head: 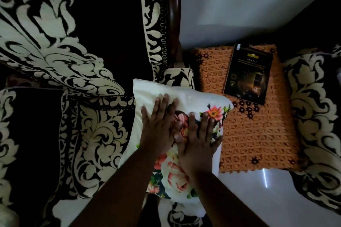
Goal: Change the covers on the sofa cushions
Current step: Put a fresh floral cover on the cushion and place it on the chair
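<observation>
A cushion in a white cover with a flower print [184,94] lies on the right end of the sofa, over the armrest [180,77]. My left hand [159,125] lies flat on its middle with straight fingers. Beside it, my right hand [198,140] presses flat on the same cushion, fingers spread toward an orange flower in the print. The sofa's seat [96,140] and back cushion [55,33] wear black covers with a cream leaf pattern.
An orange crocheted mat [258,134] covers a small table right of the sofa, with a dark box marked SCENT [248,73] on it. Another black-and-cream upholstered seat [317,116] stands at the far right. A pale wall [239,5] rises behind.
</observation>
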A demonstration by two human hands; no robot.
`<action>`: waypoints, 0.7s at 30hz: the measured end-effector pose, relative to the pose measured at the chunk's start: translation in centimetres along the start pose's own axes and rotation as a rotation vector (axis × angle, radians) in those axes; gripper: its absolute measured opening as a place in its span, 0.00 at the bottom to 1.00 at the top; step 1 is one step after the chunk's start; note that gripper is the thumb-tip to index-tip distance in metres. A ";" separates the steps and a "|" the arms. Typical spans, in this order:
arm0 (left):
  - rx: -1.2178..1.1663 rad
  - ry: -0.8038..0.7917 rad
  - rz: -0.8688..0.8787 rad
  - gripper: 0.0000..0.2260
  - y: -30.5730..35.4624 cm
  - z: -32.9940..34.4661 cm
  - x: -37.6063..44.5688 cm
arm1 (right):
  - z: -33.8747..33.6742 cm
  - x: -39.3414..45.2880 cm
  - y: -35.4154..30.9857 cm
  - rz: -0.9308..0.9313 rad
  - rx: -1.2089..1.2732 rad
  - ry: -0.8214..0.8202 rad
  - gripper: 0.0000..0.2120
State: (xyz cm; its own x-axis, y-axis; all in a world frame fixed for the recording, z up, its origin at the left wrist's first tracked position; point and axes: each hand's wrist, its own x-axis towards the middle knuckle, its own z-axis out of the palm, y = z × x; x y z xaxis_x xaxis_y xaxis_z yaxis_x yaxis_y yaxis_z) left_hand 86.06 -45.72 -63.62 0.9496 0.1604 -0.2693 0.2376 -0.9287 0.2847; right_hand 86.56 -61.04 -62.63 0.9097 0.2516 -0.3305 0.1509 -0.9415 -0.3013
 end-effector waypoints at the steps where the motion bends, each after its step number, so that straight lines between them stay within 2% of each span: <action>1: -0.025 -0.001 -0.022 0.30 -0.6 0.3 0.3 | 0.4 0.7 -0.3 -0.028 -0.014 -0.003 0.35; 12: -0.289 0.047 -0.162 0.29 -4.2 2.1 5.8 | 1.6 8.5 -2.5 -0.153 -0.055 0.003 0.40; 16: -0.356 0.006 -0.194 0.28 -5.3 1.9 8.0 | 1.2 11.5 -3.5 -0.149 -0.059 -0.021 0.40; 19: -0.370 -0.028 -0.210 0.31 -5.4 0.9 9.5 | 0.0 13.1 -4.1 -0.131 -0.022 -0.069 0.40; 21: -0.358 -0.069 -0.223 0.29 -4.7 0.0 9.1 | -0.9 12.5 -4.1 -0.127 0.014 -0.073 0.39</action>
State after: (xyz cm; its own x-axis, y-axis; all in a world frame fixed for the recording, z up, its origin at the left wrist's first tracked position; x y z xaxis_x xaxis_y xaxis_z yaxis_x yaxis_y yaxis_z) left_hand 93.59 -39.87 -67.45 0.8536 0.3102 -0.4184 0.5035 -0.6971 0.5104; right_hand 97.62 -54.25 -64.72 0.8531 0.3842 -0.3530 0.2566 -0.8980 -0.3574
